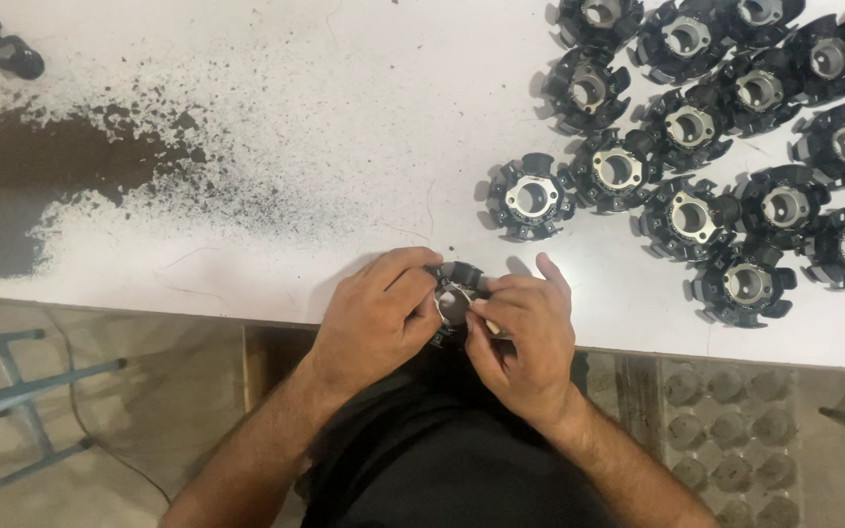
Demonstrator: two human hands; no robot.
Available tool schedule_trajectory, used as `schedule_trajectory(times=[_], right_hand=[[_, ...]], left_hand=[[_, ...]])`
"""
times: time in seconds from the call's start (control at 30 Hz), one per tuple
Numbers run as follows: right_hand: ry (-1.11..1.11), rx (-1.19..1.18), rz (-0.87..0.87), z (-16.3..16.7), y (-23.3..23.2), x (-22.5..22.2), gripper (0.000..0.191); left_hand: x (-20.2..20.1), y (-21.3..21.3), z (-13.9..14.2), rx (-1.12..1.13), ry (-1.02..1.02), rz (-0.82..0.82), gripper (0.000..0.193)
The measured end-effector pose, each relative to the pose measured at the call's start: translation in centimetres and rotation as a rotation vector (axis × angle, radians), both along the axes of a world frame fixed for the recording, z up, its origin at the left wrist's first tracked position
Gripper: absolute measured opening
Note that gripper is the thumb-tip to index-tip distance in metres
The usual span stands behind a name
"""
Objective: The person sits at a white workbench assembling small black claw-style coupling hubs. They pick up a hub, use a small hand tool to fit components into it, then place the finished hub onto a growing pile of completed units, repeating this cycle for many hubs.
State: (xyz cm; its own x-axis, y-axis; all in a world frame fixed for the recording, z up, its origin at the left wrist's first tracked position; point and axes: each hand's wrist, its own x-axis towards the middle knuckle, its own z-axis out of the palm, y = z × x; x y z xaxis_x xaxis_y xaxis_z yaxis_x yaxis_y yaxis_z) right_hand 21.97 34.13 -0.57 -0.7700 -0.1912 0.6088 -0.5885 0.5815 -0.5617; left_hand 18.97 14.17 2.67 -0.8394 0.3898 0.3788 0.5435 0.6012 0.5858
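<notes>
Black round part (454,293) with a metal centre is at the near edge of the white worktop (344,147), its hole facing up. Left hand (378,318) and right hand (525,337) fingers grip its sides. Farther right lie many similar parts (696,127).

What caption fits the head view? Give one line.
Both hands hold a black toothed ring at a white table's edge.

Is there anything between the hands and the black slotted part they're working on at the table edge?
Nothing visible. The left hand and right hand both grip the black slotted part directly at the white table's near edge.
</notes>
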Motion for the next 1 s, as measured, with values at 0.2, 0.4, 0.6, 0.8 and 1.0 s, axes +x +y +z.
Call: schedule_trajectory(times=[0.2,0.4,0.6,0.8,1.0], right_hand=[[0.025,0.014,-0.009,0.2,-0.7,-0.1,0.035],[0.027,0.058,-0.013,0.3,-0.9,-0.2,0.034],[0.017,0.004,-0.01,0.5,-0.2,-0.1,0.03],[-0.06,0.069,-0.167,1.5,4.2,0.4,0.026],[0.015,0.203,-0.381,2.1,9.2,0.5,0.029]], left_hand=[[0.8,0.2,-1.2,0.03,0.135,0.044,0.013],[1.3,0.3,-2.3,0.026,0.174,0.055,0.015],[1.4,0.2,-0.4,0.036,0.104,0.166,0.015],[2.4,0.0,2.0,-0.107,0.242,0.04,0.07],[0.0,3.2,3.1,-0.438,-0.074,-0.108,0.09]])
